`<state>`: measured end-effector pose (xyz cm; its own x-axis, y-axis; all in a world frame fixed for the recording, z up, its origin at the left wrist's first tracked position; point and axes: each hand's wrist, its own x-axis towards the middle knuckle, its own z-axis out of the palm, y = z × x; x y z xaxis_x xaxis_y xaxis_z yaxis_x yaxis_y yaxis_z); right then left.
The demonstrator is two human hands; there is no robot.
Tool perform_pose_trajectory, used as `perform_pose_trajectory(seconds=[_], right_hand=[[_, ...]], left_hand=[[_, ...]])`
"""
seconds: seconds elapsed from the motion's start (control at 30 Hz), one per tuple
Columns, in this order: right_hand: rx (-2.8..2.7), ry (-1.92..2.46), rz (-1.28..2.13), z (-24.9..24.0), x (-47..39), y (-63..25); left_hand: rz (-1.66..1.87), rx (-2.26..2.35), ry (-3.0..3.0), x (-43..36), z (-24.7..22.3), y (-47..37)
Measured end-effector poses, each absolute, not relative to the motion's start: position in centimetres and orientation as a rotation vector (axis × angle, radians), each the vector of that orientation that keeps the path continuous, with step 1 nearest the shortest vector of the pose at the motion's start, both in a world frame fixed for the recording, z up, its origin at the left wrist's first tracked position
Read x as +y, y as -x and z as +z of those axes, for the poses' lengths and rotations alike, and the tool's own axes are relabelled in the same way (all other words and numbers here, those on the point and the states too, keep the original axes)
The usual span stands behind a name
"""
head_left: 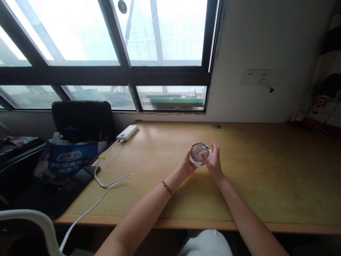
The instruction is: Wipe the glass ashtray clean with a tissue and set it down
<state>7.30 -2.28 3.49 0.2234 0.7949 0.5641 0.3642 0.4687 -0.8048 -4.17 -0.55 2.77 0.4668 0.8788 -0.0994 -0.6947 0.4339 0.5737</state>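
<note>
Hands meet over the middle of the wooden desk (165,153), both closed around a small clear glass jar (199,151) with a metal rim, held just above the desk top. The left hand (188,165) cups the jar from the left and below, its fingers curled and pressing a scrap of white tissue (195,162) against the glass; a beaded bracelet (167,187) sits on that wrist. The right hand (214,161) grips the jar's right side, fingers partly bent, with the fingertips reaching over the rim. Far left on the desk lies a white power bank (127,132), its white cable (106,185) trailing toward the near edge. Left of that stand a blue printed bag (66,158) and a black chair back (82,119), with a dark tablet (66,192) lying near them.
</note>
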Motion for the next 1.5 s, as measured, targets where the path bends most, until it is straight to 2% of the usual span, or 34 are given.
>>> perform_pose_trajectory(seconds=[0.13,0.3,0.53,0.67,0.9,1.13,1.3,1.5], right_hand=[[-1.153,0.911,1.032,3.3,-1.4,-7.4],[-0.929,0.902,1.155,2.8,-1.3,-7.3],[-0.8,1.039,1.088,1.4,-0.7,-7.5],[-0.759,1.072,1.14,1.1,-0.7,-7.3],[-0.734,1.042,1.064,1.1,-0.6,-7.8],[-0.899,1.114,0.754,1.8,-0.7,-8.2],[-0.943,1.094,0.874,2.3,-1.0,-8.0],[-0.931,1.105,0.852,2.0,-1.0,-8.0]], left_hand=[[1.02,0.452,-0.606,-0.3,2.5,4.2],[1.066,0.614,-0.865,-0.3,2.3,4.1],[1.267,1.128,-1.497,-0.8,1.6,4.1],[1.378,1.066,-1.746,-1.6,1.9,4.0],[1.116,0.827,-2.52,-2.4,2.9,4.1],[1.07,0.853,-2.566,-2.6,2.7,4.1],[1.073,0.734,-2.481,-2.5,3.0,4.6],[0.835,0.752,-2.705,-1.7,4.7,6.2]])
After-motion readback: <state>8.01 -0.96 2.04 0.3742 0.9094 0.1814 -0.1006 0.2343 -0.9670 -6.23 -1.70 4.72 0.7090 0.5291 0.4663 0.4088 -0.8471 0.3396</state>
